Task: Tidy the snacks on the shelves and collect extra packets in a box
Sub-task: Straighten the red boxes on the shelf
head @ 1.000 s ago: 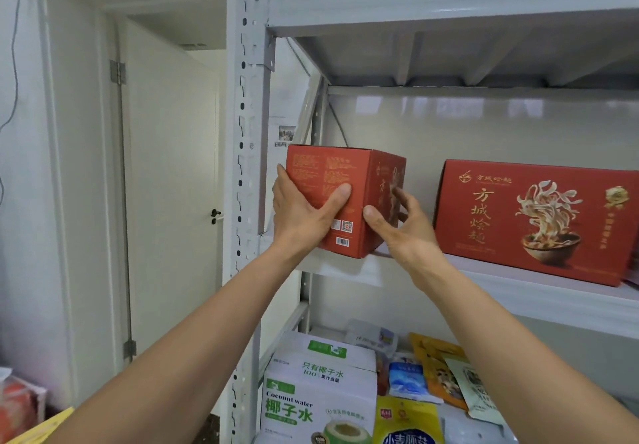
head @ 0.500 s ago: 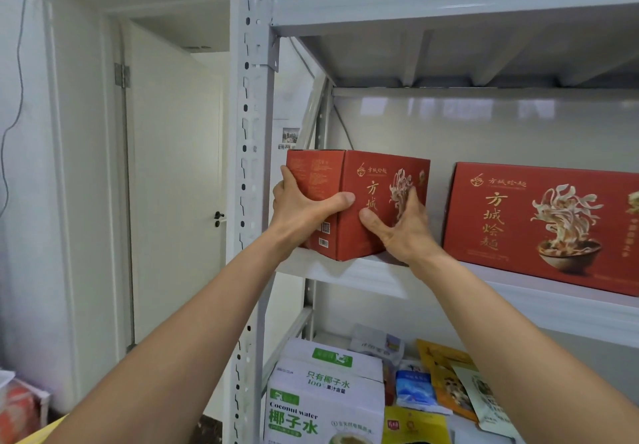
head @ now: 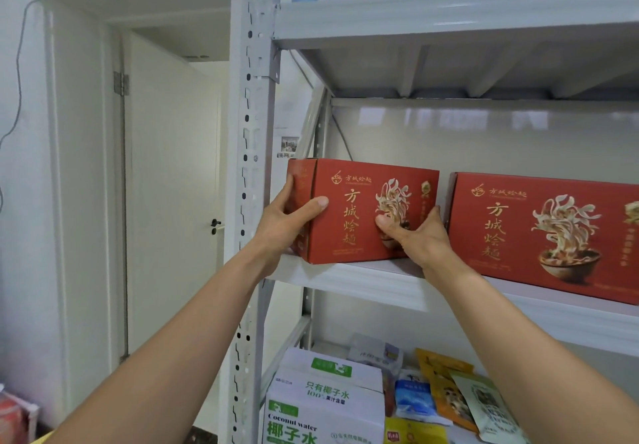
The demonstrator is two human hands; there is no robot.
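I am turning the noodle box on the middle shelf, and the turn is nearly finished. A second ago its narrow end with the small print was facing me. Now its long printed side is facing out, almost in line with the front edge of the shelf.

My left hand is gripping the box's left end, with the thumb lying across the front and the fingers wrapped round the end panel. My right hand is holding the right end, thumb pressing on the noodle picture and the other fingers reaching into the narrow gap beside the second box. So both sets of fingers are clamped on the same box.

The box is sitting at the left end of the shelf, close to the front edge and just beside its twin, apart from it by a slim gap. I cannot tell whether its base is lying fully flat.

As I judge it, this box is as good as tidied. It is needing only a small push to square it up. The loose packets on the shelf below, next to the coconut water carton, are still waiting to be sorted.
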